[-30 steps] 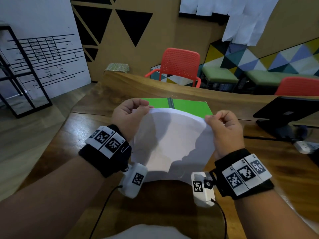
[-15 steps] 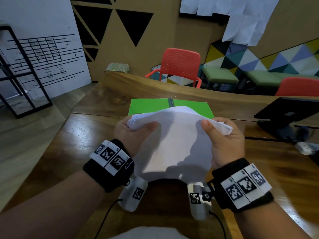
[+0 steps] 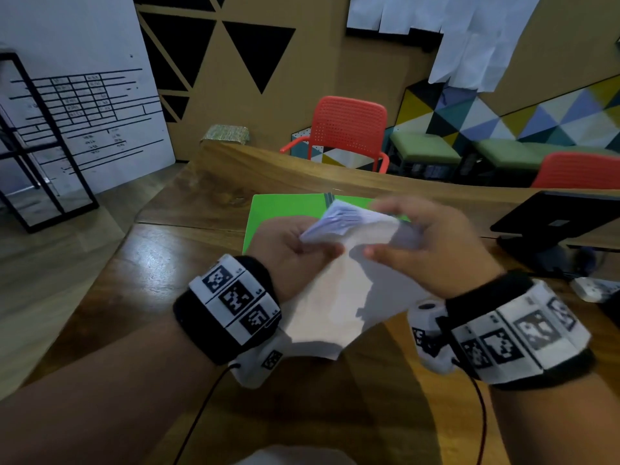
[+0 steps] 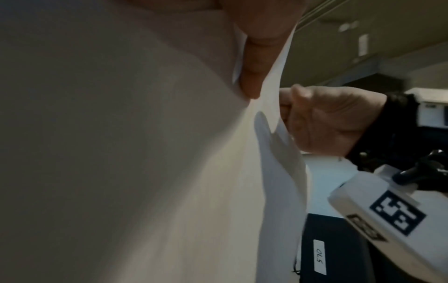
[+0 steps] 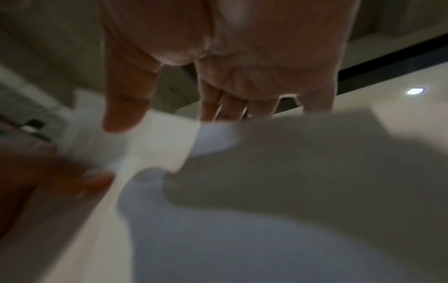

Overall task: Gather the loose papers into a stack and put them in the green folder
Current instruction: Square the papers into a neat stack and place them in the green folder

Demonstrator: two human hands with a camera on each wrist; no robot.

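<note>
A stack of white papers (image 3: 335, 297) hangs above the wooden table (image 3: 134, 280), bent along its top edge. My left hand (image 3: 292, 250) pinches its upper left part; the thumb (image 4: 252, 76) presses on the sheets (image 4: 145, 153). My right hand (image 3: 429, 246) grips the upper right part, thumb (image 5: 126, 114) in front of the papers (image 5: 266, 191) and fingers behind. This view is blurred. Just behind the hands, the green folder (image 3: 281, 213) lies open and flat on the table, its right half mostly hidden.
A raised wooden ledge (image 3: 302, 176) runs behind the folder. A black screen on a stand (image 3: 550, 223) and a small white device (image 3: 593, 290) sit at the right. Red chairs (image 3: 349, 129) stand beyond the ledge. Cables trail from both wrists.
My hands have drawn closer together on the papers. The top edge, held wide and high before, now sits lower and is bent between the hands.
</note>
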